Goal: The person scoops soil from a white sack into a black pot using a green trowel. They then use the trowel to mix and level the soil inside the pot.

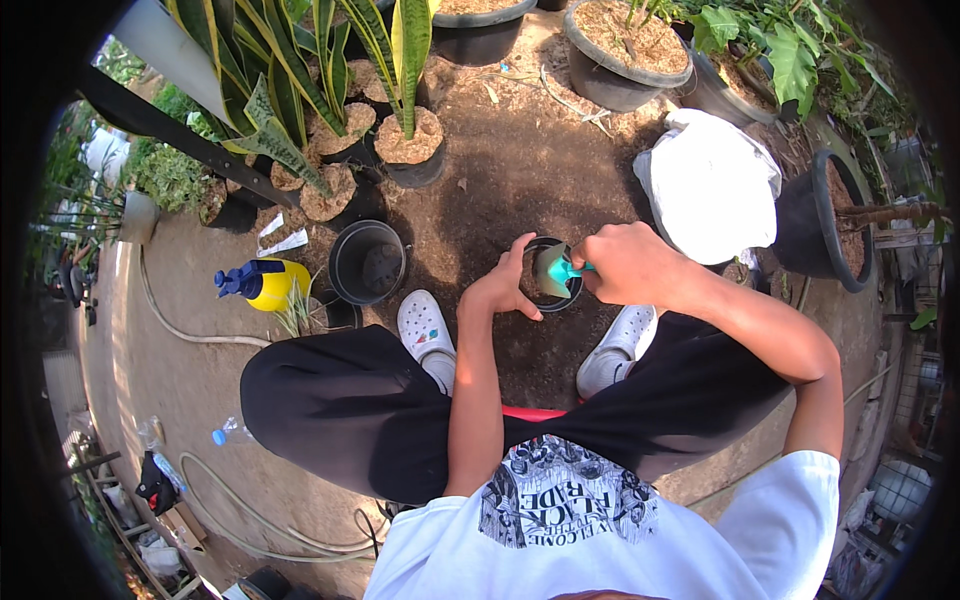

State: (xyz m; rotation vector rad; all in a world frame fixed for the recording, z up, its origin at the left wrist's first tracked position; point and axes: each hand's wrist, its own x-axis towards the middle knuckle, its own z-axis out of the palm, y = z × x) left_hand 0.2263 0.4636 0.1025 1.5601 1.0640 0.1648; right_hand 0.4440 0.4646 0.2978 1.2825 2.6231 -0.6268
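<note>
A small black plastic plant pot [559, 306] stands on the soil-strewn ground between my feet, with brown soil inside. My left hand [496, 283] is curved around the pot's left side, thumb and fingers spread along its wall. In my right hand [622, 262] is the turquoise handle of a hand trowel [556, 276]. Its flat blade points down into the pot, over the soil. My fingers hide part of the handle. How deep the blade sits cannot be told.
A larger black pot [367, 262] and a yellow pressure sprayer [279, 285] stand to the left. Potted snake plants [409, 142] are beyond them. To the right lies a white sack [709, 187] near a big black planter [817, 221]. A hose [195, 337] curves along the ground.
</note>
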